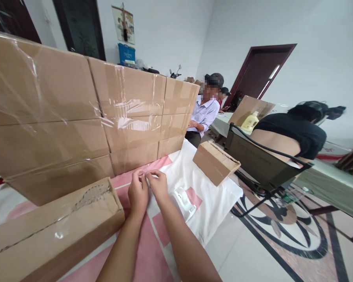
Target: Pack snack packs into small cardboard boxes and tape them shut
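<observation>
My left hand (138, 191) and my right hand (158, 184) meet at the fingertips over a pink and white cloth (176, 156). Both are closed in a pinch, and whatever lies between the fingers is too small to make out. Right of my right wrist sits a white tape dispenser (184, 203), partly covered by my forearm. To the left of my left hand lies a long brown carton (61, 219), its top edge torn along a perforated line. Behind the hands rises a stack of taped brown cartons (129, 94).
A smaller carton (216, 162) stands near the cloth's far right edge. A folding chair (253, 160) with a person (285, 133) in it is to the right. Another person (207, 105) sits beyond the stack. A yellow bottle (249, 122) stands on a table behind.
</observation>
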The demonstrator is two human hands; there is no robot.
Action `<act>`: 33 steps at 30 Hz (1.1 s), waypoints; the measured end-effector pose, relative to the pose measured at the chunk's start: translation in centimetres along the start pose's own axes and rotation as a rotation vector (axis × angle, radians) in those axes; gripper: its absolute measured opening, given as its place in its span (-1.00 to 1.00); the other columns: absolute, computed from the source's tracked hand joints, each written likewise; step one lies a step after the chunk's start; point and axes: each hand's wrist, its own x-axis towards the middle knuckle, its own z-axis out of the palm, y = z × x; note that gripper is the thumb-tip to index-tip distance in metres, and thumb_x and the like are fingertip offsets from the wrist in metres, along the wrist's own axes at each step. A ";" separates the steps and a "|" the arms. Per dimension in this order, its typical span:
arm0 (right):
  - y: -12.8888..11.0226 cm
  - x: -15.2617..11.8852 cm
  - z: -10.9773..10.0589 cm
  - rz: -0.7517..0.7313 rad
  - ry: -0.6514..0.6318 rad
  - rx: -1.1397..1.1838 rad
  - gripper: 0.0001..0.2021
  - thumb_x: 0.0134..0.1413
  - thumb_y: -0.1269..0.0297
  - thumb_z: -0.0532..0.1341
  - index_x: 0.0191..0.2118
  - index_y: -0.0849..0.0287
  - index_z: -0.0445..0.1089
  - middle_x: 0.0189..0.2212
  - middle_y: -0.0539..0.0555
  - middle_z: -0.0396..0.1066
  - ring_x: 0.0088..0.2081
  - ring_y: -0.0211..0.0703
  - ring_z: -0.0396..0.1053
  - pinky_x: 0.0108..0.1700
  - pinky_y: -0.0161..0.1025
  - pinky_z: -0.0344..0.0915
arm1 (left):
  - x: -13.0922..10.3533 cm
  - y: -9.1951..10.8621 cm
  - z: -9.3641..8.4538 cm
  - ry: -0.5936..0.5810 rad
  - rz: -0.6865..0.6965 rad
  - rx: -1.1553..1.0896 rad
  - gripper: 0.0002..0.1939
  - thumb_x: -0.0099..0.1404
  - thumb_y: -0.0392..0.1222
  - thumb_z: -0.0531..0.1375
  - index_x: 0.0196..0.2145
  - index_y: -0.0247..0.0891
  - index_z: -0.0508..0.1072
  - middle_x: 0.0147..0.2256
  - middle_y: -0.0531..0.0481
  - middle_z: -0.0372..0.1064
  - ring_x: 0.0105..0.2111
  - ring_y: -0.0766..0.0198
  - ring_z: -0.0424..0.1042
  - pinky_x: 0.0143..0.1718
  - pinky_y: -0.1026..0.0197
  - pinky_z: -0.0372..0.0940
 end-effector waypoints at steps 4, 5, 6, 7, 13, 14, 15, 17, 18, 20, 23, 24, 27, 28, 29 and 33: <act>0.0 0.0 0.1 0.011 -0.004 0.018 -0.86 -0.11 0.22 0.25 -0.45 0.18 0.46 -0.52 -0.02 0.46 -0.58 -0.28 0.27 -0.51 -0.34 0.21 | 0.1 0.2 0.0 -0.038 -0.010 0.009 -0.71 0.41 -0.14 0.01 0.01 -0.18 0.38 -0.10 -0.15 0.50 -0.15 0.06 0.50 -0.20 0.12 0.33; -0.1 0.0 0.1 0.011 -0.006 0.028 -0.88 -0.11 0.23 0.24 -0.45 0.17 0.43 -0.54 -0.03 0.44 -0.58 -0.28 0.27 -0.51 -0.34 0.22 | 0.1 0.4 0.0 -0.050 -0.019 -0.006 -0.71 0.41 -0.15 0.00 0.03 -0.17 0.37 -0.12 -0.14 0.50 -0.16 0.07 0.50 -0.20 0.11 0.34; -0.2 0.0 0.1 0.008 -0.007 0.041 -0.89 -0.11 0.23 0.23 -0.45 0.15 0.41 -0.54 -0.04 0.42 -0.57 -0.27 0.28 -0.49 -0.33 0.24 | 0.0 0.6 -0.1 -0.058 -0.029 -0.028 -0.70 0.41 -0.17 0.00 0.05 -0.16 0.36 -0.13 -0.13 0.50 -0.17 0.08 0.49 -0.20 0.12 0.34; -0.3 0.0 0.0 0.000 -0.005 0.056 -0.89 -0.11 0.23 0.22 -0.45 0.14 0.38 -0.54 -0.05 0.41 -0.55 -0.25 0.30 -0.46 -0.32 0.27 | 0.0 1.0 -0.1 -0.057 -0.036 -0.052 -0.68 0.40 -0.19 0.01 0.07 -0.16 0.34 -0.13 -0.12 0.48 -0.16 0.09 0.49 -0.19 0.12 0.35; -1.1 -0.1 -0.6 -0.047 0.026 0.150 -0.85 -0.03 0.20 0.18 -0.48 0.15 0.32 -0.51 -0.05 0.34 -0.43 -0.24 0.31 -0.32 -0.31 0.32 | -0.2 5.1 -1.4 0.025 -0.007 -0.101 -0.56 0.34 -0.20 0.09 0.16 -0.18 0.24 0.07 -0.19 0.33 -0.14 0.14 0.42 -0.12 0.08 0.37; -1.1 -0.2 -0.7 -0.035 0.010 0.170 -0.83 -0.01 0.18 0.18 -0.48 0.15 0.31 -0.54 -0.06 0.31 -0.47 -0.25 0.28 -0.37 -0.31 0.31 | -0.1 6.0 -1.8 0.013 0.000 -0.118 -0.56 0.34 -0.18 0.10 0.16 -0.18 0.23 0.08 -0.19 0.32 -0.15 0.15 0.42 -0.13 0.08 0.37; -1.1 -0.2 -0.7 -0.020 -0.013 0.192 -0.82 0.00 0.16 0.18 -0.48 0.15 0.30 -0.57 -0.07 0.29 -0.51 -0.26 0.25 -0.42 -0.31 0.29 | 0.0 6.8 -2.3 0.001 0.007 -0.141 -0.56 0.34 -0.17 0.11 0.16 -0.17 0.23 0.07 -0.18 0.33 -0.16 0.15 0.42 -0.13 0.08 0.38; -1.1 -0.5 -0.4 0.008 -0.059 0.225 -0.80 0.01 0.13 0.19 -0.47 0.15 0.31 -0.60 -0.07 0.30 -0.57 -0.26 0.23 -0.48 -0.31 0.25 | 0.3 8.5 -3.7 -0.009 0.021 -0.188 -0.57 0.34 -0.16 0.12 0.15 -0.15 0.24 0.04 -0.15 0.35 -0.15 0.16 0.43 -0.15 0.10 0.39; -1.0 -0.6 -0.2 0.018 -0.079 0.238 -0.79 0.01 0.12 0.20 -0.47 0.15 0.32 -0.60 -0.06 0.33 -0.58 -0.26 0.23 -0.50 -0.31 0.24 | 0.4 9.4 -4.5 -0.012 0.028 -0.207 -0.57 0.33 -0.15 0.13 0.14 -0.14 0.25 0.03 -0.13 0.37 -0.15 0.17 0.44 -0.17 0.11 0.39; -1.1 -1.0 0.4 0.047 -0.128 0.272 -0.79 -0.02 0.12 0.25 -0.45 0.16 0.33 -0.59 -0.05 0.38 -0.59 -0.28 0.22 -0.52 -0.33 0.20 | 0.6 11.3 -6.6 -0.017 0.054 -0.232 -0.58 0.33 -0.12 0.15 0.13 -0.10 0.26 0.03 -0.09 0.38 -0.15 0.18 0.46 -0.22 0.14 0.39; -1.3 -1.8 1.4 0.120 -0.280 0.339 -0.77 -0.12 0.14 0.32 -0.41 0.15 0.33 -0.61 -0.10 0.37 -0.64 -0.37 0.11 -0.57 -0.38 0.06 | 0.6 14.2 -10.4 0.024 0.117 -0.227 -0.60 0.33 -0.03 0.15 0.11 -0.06 0.32 0.02 -0.05 0.40 -0.12 0.15 0.47 -0.26 0.16 0.38; -1.4 -2.1 1.6 0.151 -0.359 0.351 -0.75 -0.16 0.14 0.34 -0.39 0.15 0.33 -0.62 -0.13 0.35 -0.66 -0.39 0.09 -0.59 -0.39 0.03 | 0.6 15.0 -11.7 0.063 0.137 -0.200 -0.62 0.32 0.01 0.15 0.07 -0.07 0.36 -0.01 -0.05 0.42 -0.12 0.13 0.47 -0.24 0.14 0.37; -1.9 -3.1 2.0 0.208 -0.590 0.358 -0.66 -0.20 0.17 0.40 -0.27 0.16 0.38 -0.62 -0.15 0.37 -0.67 -0.39 0.12 -0.60 -0.39 0.02 | 0.8 16.4 -15.5 0.136 0.078 -0.030 -0.65 0.31 0.11 0.13 -0.03 -0.05 0.45 -0.22 0.03 0.46 -0.24 0.15 0.47 -0.24 0.13 0.32; -2.1 -3.4 2.0 0.215 -0.645 0.362 -0.61 -0.20 0.19 0.42 -0.19 0.16 0.40 -0.59 -0.14 0.41 -0.67 -0.39 0.14 -0.59 -0.39 0.04 | 1.0 16.3 -16.5 0.111 0.031 0.043 -0.66 0.31 0.14 0.11 -0.06 -0.02 0.47 -0.30 0.06 0.45 -0.30 0.17 0.45 -0.28 0.15 0.30; -2.3 -3.7 2.0 0.218 -0.680 0.367 -0.58 -0.20 0.22 0.42 -0.14 0.15 0.40 -0.56 -0.13 0.44 -0.65 -0.38 0.17 -0.57 -0.39 0.06 | 1.4 16.0 -17.3 0.072 -0.014 0.116 -0.66 0.32 0.16 0.08 -0.09 0.02 0.48 -0.35 0.08 0.43 -0.35 0.19 0.43 -0.32 0.17 0.27; -2.8 -4.1 1.8 0.238 -0.691 0.365 -0.66 -0.26 0.27 0.45 -0.29 0.18 0.42 -0.49 -0.07 0.49 -0.58 -0.38 0.25 -0.53 -0.39 0.09 | 3.2 13.1 -19.4 -0.066 -0.154 0.343 -0.64 0.30 0.24 0.05 -0.12 0.10 0.47 -0.38 0.14 0.44 -0.32 0.17 0.45 -0.30 0.18 0.24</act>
